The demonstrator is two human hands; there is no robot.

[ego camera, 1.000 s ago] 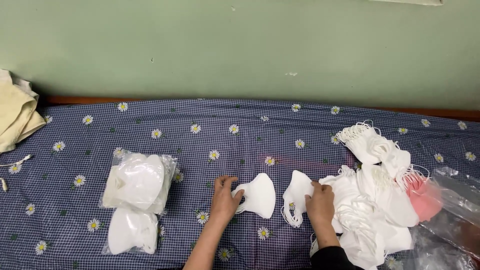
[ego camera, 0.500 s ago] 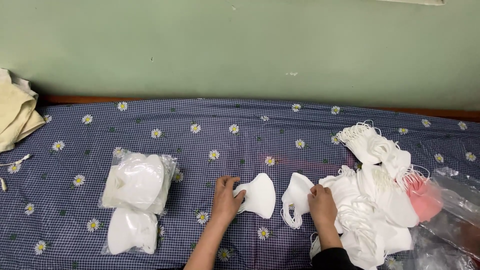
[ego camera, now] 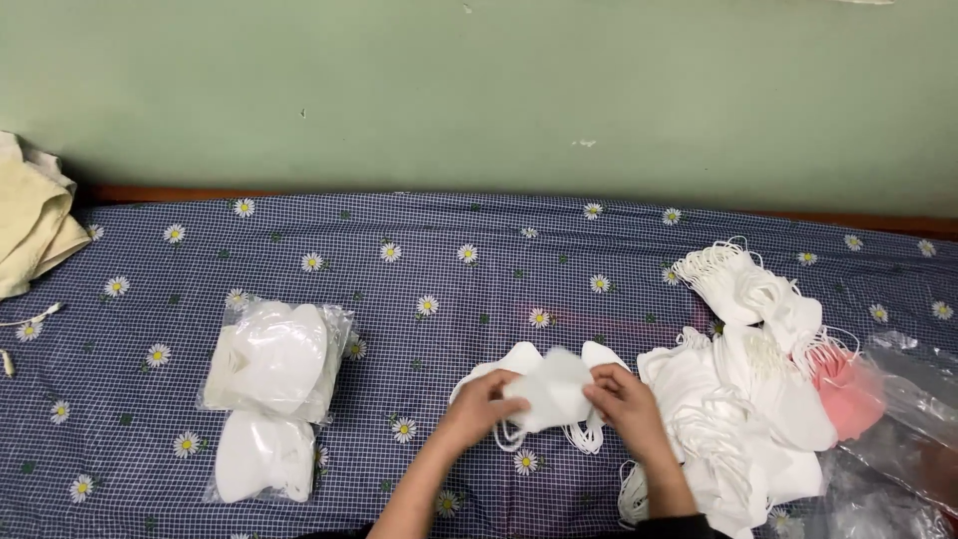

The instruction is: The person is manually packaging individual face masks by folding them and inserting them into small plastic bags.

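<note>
both hands meet over a small stack of white masks (ego camera: 547,384) low in the middle of the bed, about 6 o'clock in the view. the left hand (ego camera: 486,404) closes thumb and fingers on the stack's left edge; the right hand (ego camera: 624,399) pinches its right edge. the masks sit between the two hands, partly lifted off the cloth (ego camera: 449,269), with thin ear loops (ego camera: 579,437) trailing below at 6 o'clock.

the masks look very light, soft and floppy, made of thin folded fabric that bends under a fingertip. they are not fragile, but they would likely slide over one another, so a stack wants a pinch from both sides, near the folded edges, with the thumb on top. the ear loops look easy to snag or tangle, so they are poor places to hold.

at 3 o'clock from the hands lies a loose pile (ego camera: 743,399) of more white masks, loops spilling out, with a pink mask (ego camera: 848,394) at its far right edge and a clear plastic bag (ego camera: 908,419) beyond that. at 9 o'clock, well apart, are two bagged packs (ego camera: 274,359) of masks, one below the other. a yellow cloth (ego camera: 30,225) rests at the far left, about 10 o'clock, against the green wall (ego camera: 479,90).
</note>
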